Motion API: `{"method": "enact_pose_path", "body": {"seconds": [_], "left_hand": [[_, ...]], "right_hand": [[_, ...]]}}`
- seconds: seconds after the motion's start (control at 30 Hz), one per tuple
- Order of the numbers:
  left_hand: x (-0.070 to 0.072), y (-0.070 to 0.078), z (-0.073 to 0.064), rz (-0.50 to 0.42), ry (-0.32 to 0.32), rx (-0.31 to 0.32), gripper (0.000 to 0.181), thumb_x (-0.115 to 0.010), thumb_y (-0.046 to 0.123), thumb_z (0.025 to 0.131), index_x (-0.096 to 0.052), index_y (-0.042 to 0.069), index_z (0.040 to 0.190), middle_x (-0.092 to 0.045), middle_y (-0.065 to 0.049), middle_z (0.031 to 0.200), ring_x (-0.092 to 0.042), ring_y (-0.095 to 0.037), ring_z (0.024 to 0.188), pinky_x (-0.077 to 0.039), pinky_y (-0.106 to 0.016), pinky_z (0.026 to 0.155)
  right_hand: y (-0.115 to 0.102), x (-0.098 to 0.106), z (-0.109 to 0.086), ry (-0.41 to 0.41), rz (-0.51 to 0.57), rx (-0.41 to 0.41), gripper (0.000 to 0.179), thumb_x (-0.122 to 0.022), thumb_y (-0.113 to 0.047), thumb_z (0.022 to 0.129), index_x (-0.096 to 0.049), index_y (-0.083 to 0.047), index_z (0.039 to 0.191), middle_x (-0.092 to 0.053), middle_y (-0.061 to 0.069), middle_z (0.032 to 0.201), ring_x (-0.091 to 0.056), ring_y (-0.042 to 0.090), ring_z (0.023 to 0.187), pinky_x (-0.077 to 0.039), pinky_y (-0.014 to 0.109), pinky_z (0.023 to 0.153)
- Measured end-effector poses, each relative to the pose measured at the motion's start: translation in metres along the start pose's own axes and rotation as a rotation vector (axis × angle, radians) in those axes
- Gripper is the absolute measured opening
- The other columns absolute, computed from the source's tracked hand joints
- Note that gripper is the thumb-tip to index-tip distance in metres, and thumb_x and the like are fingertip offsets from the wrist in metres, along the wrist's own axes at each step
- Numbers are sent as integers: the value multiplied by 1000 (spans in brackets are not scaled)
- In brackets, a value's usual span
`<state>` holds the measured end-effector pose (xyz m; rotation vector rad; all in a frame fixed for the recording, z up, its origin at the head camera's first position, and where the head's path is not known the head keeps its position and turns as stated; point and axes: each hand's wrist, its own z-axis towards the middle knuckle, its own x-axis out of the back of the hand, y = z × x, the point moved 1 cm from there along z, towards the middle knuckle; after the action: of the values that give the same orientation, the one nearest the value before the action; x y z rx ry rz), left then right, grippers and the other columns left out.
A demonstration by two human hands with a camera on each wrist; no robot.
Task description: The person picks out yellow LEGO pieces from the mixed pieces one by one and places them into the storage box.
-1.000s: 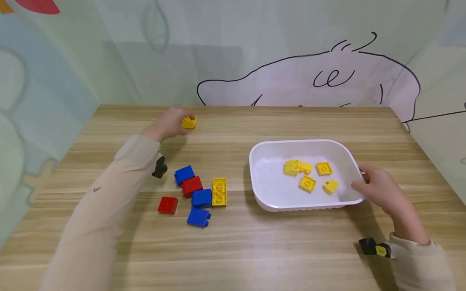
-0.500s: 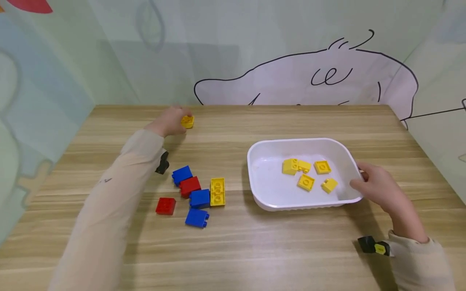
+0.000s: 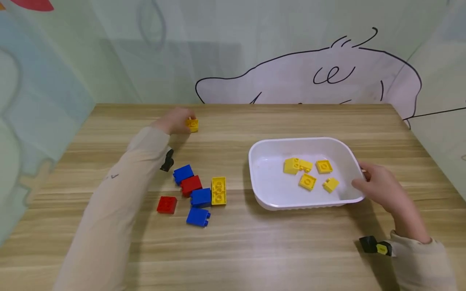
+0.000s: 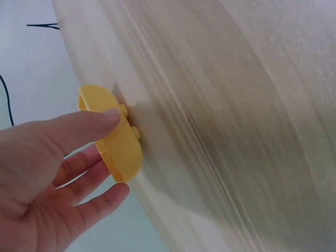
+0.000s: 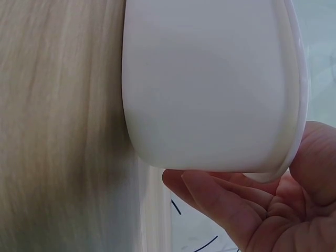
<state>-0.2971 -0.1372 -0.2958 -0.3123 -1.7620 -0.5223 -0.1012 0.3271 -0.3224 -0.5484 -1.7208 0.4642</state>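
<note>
Near the far edge of the table, my left hand [image 3: 174,120] pinches a yellow toy brick [image 3: 193,125] between thumb and fingers. In the left wrist view, this brick [image 4: 118,139] has rounded ends, and its studs face the tabletop. The thumb lies across its side. On the right, my right hand [image 3: 380,188] grips the end rim of a white plastic tray [image 3: 267,202]. The right wrist view shows the thumb at the rim and the fingers against the outer wall. Several yellow bricks lie in the tray, one of them a bare square brick [image 3: 307,182].
Left of the tray, a loose group on the wooden table [image 3: 276,250] includes a long yellow brick [image 3: 219,190], a red brick [image 3: 191,186], a separate red brick [image 3: 167,205] and several blue bricks, the nearest blue brick [image 3: 198,217] lying lowest. A wall [image 3: 276,36] with drawings stands behind.
My left hand has shifted slightly to the right with the yellow brick, which appears a little turned. The right hand, the tray and the other bricks stay put.
</note>
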Motion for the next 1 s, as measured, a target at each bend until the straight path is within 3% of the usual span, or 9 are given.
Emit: {"method": "enact_pose_path", "body": {"seconds": [0.27,0.43,0.57,0.77,1.0], "left_hand": [[1,7,-4,-3,-33,27,40,-63,-5,81,-53,-11,119,-52,-28,123,-47,-40,114,-35,-49,99],[4,12,-6,14,-29,2,39,-63,-5,81,-54,-11,119,-52,-28,123,-48,-40,113,-36,-48,98],[8,20,-8,23,-11,-54,38,-63,-5,80,-55,-11,117,-54,-28,120,-50,-40,110,-37,-48,97],[16,44,-10,74,-39,-103,34,-66,-1,82,-59,-6,114,-59,-22,116,-53,-35,102,-41,-45,95],[28,82,-11,114,-82,-179,34,-69,1,80,-61,-3,113,-60,-19,113,-54,-32,100,-42,-43,93]], "right_hand": [[0,0,0,-9,-3,-16,56,-56,-9,85,-37,16,131,-54,35,111,-57,29,80,-53,34,65],[0,-1,0,-5,2,-19,55,-56,-9,85,-38,17,130,-55,35,110,-57,28,78,-53,31,62],[0,-1,0,-4,-3,-18,54,-57,-9,85,-38,17,129,-55,35,108,-57,27,78,-53,31,62],[0,-1,1,2,-1,-8,54,-57,-9,85,-38,18,129,-55,36,108,-58,28,78,-54,34,63],[1,-1,1,10,-3,4,54,-56,-8,85,-38,18,129,-55,36,108,-59,29,79,-54,36,64]]}}
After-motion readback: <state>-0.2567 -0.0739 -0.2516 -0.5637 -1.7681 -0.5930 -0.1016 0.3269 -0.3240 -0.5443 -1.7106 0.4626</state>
